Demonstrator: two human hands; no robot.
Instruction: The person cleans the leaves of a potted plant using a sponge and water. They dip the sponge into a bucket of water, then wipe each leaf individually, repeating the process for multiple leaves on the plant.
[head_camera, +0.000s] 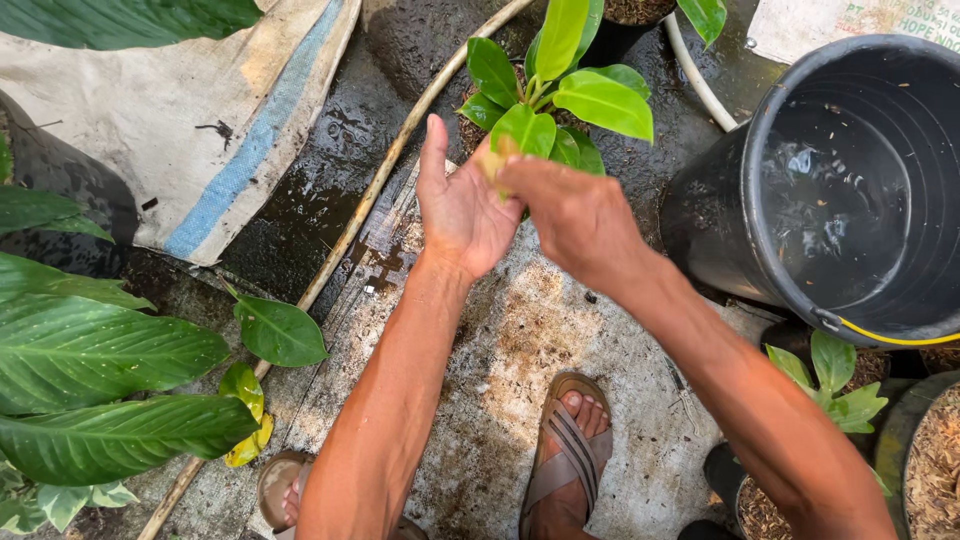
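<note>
Both hands meet over one small potted plant (560, 95): left hand (462, 205) open, palm up beneath the leaves, right hand (572, 215) pinching a yellowish leaf (497, 155). One black bucket (850, 180) of water stands right; one hose (360, 215) crosses left. Two sandalled feet (570, 455) below.

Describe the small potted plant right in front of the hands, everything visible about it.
The potted plant has broad, glossy, bright green leaves on short pale stalks rising from one centre. It stands upright in a dark pot filled with brown, fibrous potting mix, on wet dark ground just beyond a stained concrete slab. The left hand, palm open, and the right hand meet at its nearest lower leaves, holding something small and yellowish there; what it is cannot be told. A pale hose runs past its left.
</note>
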